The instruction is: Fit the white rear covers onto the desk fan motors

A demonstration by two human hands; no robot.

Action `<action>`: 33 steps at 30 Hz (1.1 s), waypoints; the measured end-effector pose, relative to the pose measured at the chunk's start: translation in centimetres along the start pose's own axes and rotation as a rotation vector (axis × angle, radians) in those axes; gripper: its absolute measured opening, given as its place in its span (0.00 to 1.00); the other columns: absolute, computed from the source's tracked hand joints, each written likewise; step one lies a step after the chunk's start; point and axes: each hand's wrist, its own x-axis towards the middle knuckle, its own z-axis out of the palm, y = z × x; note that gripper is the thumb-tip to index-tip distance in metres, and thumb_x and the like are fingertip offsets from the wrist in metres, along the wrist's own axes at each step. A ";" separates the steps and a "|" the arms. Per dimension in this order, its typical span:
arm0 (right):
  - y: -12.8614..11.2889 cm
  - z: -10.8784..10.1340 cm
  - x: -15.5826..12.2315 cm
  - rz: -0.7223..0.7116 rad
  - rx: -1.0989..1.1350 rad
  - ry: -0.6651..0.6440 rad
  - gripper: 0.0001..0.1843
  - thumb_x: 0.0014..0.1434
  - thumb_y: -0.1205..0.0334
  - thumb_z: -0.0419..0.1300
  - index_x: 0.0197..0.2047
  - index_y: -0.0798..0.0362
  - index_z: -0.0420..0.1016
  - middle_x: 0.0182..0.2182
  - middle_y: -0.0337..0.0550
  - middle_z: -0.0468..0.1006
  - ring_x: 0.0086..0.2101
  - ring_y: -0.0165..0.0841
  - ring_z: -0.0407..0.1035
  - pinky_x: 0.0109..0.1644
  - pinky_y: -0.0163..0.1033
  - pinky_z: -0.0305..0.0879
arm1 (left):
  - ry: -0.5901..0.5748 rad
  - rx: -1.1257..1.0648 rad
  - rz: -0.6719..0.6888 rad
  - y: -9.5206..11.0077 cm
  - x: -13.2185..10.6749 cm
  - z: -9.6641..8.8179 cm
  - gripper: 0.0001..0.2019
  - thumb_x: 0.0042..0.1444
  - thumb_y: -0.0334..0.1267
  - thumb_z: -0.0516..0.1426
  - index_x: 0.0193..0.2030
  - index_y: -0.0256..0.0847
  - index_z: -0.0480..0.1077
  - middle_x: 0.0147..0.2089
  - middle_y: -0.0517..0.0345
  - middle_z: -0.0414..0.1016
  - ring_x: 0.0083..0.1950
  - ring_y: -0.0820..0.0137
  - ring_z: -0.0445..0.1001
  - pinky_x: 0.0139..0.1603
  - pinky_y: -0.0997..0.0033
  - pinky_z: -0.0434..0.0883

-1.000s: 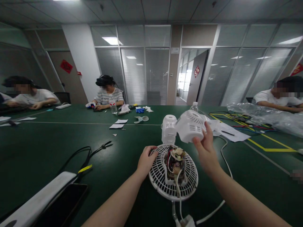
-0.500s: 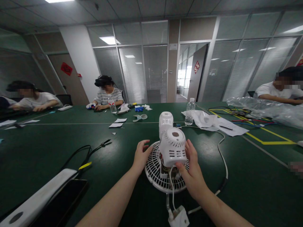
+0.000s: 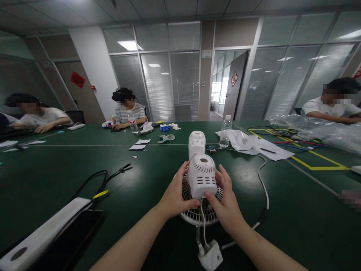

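Note:
Between my hands is a white fan motor cover (image 3: 203, 175) with vent slots and a round mark on top. My left hand (image 3: 176, 195) curves around its left side, thumb near the lower edge. On the opposite side, my right hand (image 3: 227, 199) holds the cover with its thumb at the lower front corner. Beneath it lies a round white fan grille (image 3: 191, 219), partly hidden by my hands. Another slotted white part (image 3: 196, 141) stands just behind the cover. A white cord (image 3: 203, 226) runs from under the cover to a small white box (image 3: 211, 256).
On the left lie a long white device (image 3: 53, 229), a black phone-like slab (image 3: 73, 237) and black cables (image 3: 105, 182). A water bottle (image 3: 225, 131), crumpled white plastic (image 3: 242, 142) and a grey cable (image 3: 266, 188) are on the right. Several people sit around the green table (image 3: 152, 165).
My left hand has moved right and closed onto the cover's left side. The cover has shifted slightly left and sits straighter. My right hand stays on it.

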 end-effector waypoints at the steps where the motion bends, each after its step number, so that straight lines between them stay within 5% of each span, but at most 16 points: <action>1: 0.0 0.0 0.0 -0.005 -0.001 0.001 0.43 0.60 0.55 0.61 0.71 0.39 0.39 0.64 0.50 0.61 0.62 0.46 0.60 0.65 0.63 0.55 | -0.012 0.015 -0.018 -0.2 -0.1 -0.1 0.60 0.42 0.53 0.69 0.73 0.47 0.33 0.74 0.43 0.44 0.70 0.46 0.54 0.69 0.44 0.54; 33: -0.1 -1.3 0.7 -0.099 -0.151 -0.074 0.46 0.56 0.52 0.65 0.70 0.44 0.43 0.61 0.53 0.64 0.58 0.49 0.64 0.60 0.61 0.64 | -0.064 0.092 -0.052 0.0 -0.2 -0.5 0.63 0.40 0.48 0.70 0.73 0.46 0.32 0.74 0.42 0.44 0.72 0.43 0.50 0.69 0.39 0.51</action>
